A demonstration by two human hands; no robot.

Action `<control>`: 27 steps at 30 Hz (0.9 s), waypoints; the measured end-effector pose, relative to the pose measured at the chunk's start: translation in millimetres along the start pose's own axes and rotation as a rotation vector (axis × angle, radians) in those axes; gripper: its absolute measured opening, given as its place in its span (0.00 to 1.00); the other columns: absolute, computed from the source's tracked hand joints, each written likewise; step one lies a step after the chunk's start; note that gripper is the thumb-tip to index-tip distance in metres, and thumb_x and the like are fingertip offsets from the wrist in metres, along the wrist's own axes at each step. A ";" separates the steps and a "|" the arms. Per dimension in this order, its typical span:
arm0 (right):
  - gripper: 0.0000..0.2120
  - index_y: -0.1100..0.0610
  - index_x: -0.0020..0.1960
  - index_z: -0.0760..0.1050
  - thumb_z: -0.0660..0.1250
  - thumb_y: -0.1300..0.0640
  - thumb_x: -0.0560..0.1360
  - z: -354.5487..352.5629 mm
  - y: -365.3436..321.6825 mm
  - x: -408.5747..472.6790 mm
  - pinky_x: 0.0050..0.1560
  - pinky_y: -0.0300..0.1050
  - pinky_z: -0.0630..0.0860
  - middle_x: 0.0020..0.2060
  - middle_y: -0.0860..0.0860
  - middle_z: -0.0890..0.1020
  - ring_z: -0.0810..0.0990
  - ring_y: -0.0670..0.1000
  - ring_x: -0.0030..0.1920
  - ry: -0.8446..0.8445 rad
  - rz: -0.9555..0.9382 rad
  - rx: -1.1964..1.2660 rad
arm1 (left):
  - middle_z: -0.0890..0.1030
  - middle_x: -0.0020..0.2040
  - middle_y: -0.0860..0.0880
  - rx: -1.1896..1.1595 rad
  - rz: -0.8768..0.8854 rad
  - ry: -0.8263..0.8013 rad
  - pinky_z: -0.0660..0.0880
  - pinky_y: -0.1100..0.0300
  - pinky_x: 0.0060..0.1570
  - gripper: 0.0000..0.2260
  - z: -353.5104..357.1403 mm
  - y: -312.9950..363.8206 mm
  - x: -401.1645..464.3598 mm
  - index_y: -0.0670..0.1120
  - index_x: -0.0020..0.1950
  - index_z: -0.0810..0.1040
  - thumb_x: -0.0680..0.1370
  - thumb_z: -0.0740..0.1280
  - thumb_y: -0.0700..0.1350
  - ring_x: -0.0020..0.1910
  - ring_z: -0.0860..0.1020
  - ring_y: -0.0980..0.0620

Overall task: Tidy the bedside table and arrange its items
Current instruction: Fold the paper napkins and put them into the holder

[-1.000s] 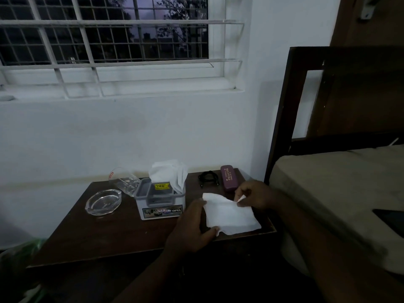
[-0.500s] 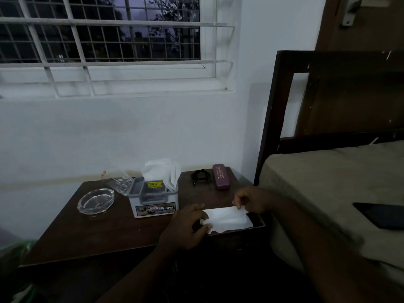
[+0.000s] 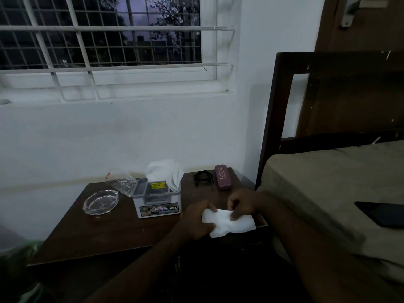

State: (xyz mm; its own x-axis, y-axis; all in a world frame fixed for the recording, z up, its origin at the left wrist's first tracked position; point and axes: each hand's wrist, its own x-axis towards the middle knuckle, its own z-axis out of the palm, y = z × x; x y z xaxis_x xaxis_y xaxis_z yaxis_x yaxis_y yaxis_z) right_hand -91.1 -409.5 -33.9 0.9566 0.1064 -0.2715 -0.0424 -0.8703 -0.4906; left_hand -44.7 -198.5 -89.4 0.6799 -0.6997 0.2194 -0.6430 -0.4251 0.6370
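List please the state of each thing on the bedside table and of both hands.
Tissue: folded, held by both hands.
Left hand: gripping tissue.
Right hand: pinching tissue.
Tissue box: lid open, tissue sticking out.
Glass: lying on its side.
Ashtray: upright, empty.
Spectacle case: shut.
Cable: coiled.

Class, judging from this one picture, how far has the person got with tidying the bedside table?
Done: the spectacle case and black cable lie side by side at the back. In hand: the left hand and right hand hold a white tissue, apparently folding it. Left: a tipped glass leans by the tissue box and ashtray.
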 end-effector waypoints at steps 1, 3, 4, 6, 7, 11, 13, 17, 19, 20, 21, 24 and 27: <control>0.07 0.51 0.42 0.77 0.74 0.59 0.70 -2.6 -4.4 -1.2 0.43 0.38 0.71 0.41 0.43 0.77 0.75 0.43 0.41 -0.011 -0.019 0.021 | 0.79 0.53 0.53 -0.054 0.008 -0.003 0.72 0.59 0.50 0.14 -1.7 2.1 -0.9 0.51 0.52 0.78 0.67 0.74 0.45 0.52 0.77 0.52; 0.08 0.49 0.42 0.76 0.74 0.58 0.70 -8.3 -12.2 -4.8 0.44 0.39 0.73 0.41 0.43 0.78 0.76 0.43 0.42 0.004 -0.046 0.097 | 0.80 0.52 0.54 -0.210 -0.003 0.017 0.73 0.63 0.50 0.12 -5.3 7.7 -6.2 0.50 0.49 0.80 0.68 0.77 0.44 0.52 0.77 0.57; 0.08 0.50 0.43 0.77 0.75 0.58 0.70 -11.2 -15.4 -6.7 0.43 0.39 0.73 0.41 0.44 0.79 0.77 0.44 0.42 0.023 -0.057 0.164 | 0.80 0.51 0.54 -0.295 -0.020 0.053 0.73 0.66 0.49 0.11 -7.8 10.6 -10.1 0.49 0.47 0.81 0.68 0.78 0.43 0.51 0.78 0.60; 0.09 0.51 0.44 0.78 0.76 0.59 0.68 -15.9 -20.3 -11.1 0.41 0.40 0.74 0.40 0.45 0.80 0.78 0.46 0.42 0.076 -0.077 0.337 | 0.81 0.50 0.54 -0.450 -0.069 0.153 0.74 0.67 0.47 0.11 -14.9 17.4 -19.0 0.47 0.45 0.81 0.67 0.79 0.40 0.49 0.79 0.62; 0.11 0.52 0.44 0.78 0.77 0.59 0.67 -17.2 -23.4 -12.1 0.40 0.40 0.75 0.39 0.46 0.81 0.79 0.47 0.41 0.095 -0.087 0.429 | 0.81 0.51 0.54 -0.530 -0.106 0.204 0.77 0.65 0.46 0.13 -20.7 20.9 -24.2 0.48 0.46 0.81 0.67 0.79 0.38 0.49 0.80 0.61; 0.15 0.55 0.42 0.73 0.78 0.65 0.66 -12.1 -51.7 -1.9 0.36 0.40 0.76 0.36 0.49 0.80 0.79 0.47 0.39 0.135 -0.171 0.821 | 0.82 0.56 0.45 -0.906 -0.255 0.569 0.81 0.43 0.53 0.17 -48.3 32.2 -46.1 0.48 0.52 0.76 0.68 0.77 0.36 0.54 0.82 0.46; 0.15 0.55 0.41 0.71 0.77 0.65 0.66 -3.6 -74.0 9.4 0.36 0.41 0.78 0.37 0.51 0.82 0.82 0.48 0.39 0.154 -0.215 0.984 | 0.82 0.56 0.41 -1.056 -0.231 0.746 0.79 0.38 0.55 0.18 -61.0 36.6 -55.7 0.49 0.52 0.75 0.67 0.78 0.39 0.56 0.81 0.40; 0.16 0.54 0.39 0.70 0.77 0.63 0.67 15.5 -125.4 33.3 0.42 0.48 0.81 0.43 0.56 0.83 0.83 0.54 0.44 0.178 -0.297 1.199 | 0.83 0.57 0.47 -1.045 -0.158 0.833 0.80 0.40 0.53 0.20 -84.6 37.8 -66.7 0.52 0.54 0.74 0.68 0.77 0.37 0.56 0.82 0.44; 0.15 0.54 0.39 0.70 0.76 0.64 0.68 23.4 -146.0 43.5 0.46 0.52 0.80 0.44 0.57 0.82 0.82 0.55 0.46 0.240 -0.326 1.213 | 0.83 0.53 0.55 -0.898 -0.139 0.890 0.82 0.47 0.48 0.21 -98.0 32.7 -67.2 0.53 0.57 0.74 0.71 0.75 0.35 0.54 0.82 0.49; 0.15 0.54 0.40 0.70 0.76 0.64 0.68 26.6 -154.7 48.2 0.47 0.53 0.79 0.44 0.57 0.82 0.82 0.56 0.46 0.272 -0.333 1.207 | 0.82 0.51 0.57 -0.779 -0.126 0.908 0.82 0.51 0.47 0.19 -105.6 30.0 -66.8 0.52 0.57 0.76 0.72 0.74 0.34 0.52 0.82 0.52; 0.14 0.54 0.40 0.71 0.76 0.63 0.69 28.9 -162.1 52.7 0.46 0.53 0.78 0.44 0.57 0.81 0.82 0.56 0.46 0.297 -0.337 1.202 | 0.82 0.50 0.57 -0.647 -0.104 0.905 0.81 0.57 0.47 0.16 -113.6 26.8 -65.6 0.50 0.55 0.77 0.73 0.72 0.33 0.51 0.81 0.56; 0.11 0.56 0.48 0.73 0.74 0.61 0.71 30.7 -178.7 63.8 0.43 0.49 0.79 0.48 0.59 0.82 0.82 0.56 0.47 0.343 -0.329 1.177 | 0.81 0.47 0.56 -0.294 -0.091 0.862 0.73 0.76 0.45 0.13 -137.8 16.0 -60.0 0.48 0.47 0.81 0.75 0.67 0.29 0.48 0.80 0.62; 0.14 0.53 0.55 0.73 0.73 0.58 0.72 26.8 -183.6 69.1 0.39 0.46 0.81 0.52 0.56 0.82 0.83 0.53 0.48 0.400 -0.293 1.140 | 0.82 0.54 0.46 -0.051 -0.182 0.861 0.70 0.70 0.51 0.10 -160.7 -1.6 -52.6 0.40 0.55 0.82 0.75 0.69 0.33 0.56 0.79 0.48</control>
State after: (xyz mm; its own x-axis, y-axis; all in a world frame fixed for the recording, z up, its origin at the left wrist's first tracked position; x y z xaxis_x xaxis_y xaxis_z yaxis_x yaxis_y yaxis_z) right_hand -24.9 -229.5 15.2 0.9844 -0.1024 0.1428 0.1527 0.0962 -0.9836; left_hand -22.7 -68.8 16.8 0.8130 0.0613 0.5790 -0.4964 -0.4468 0.7443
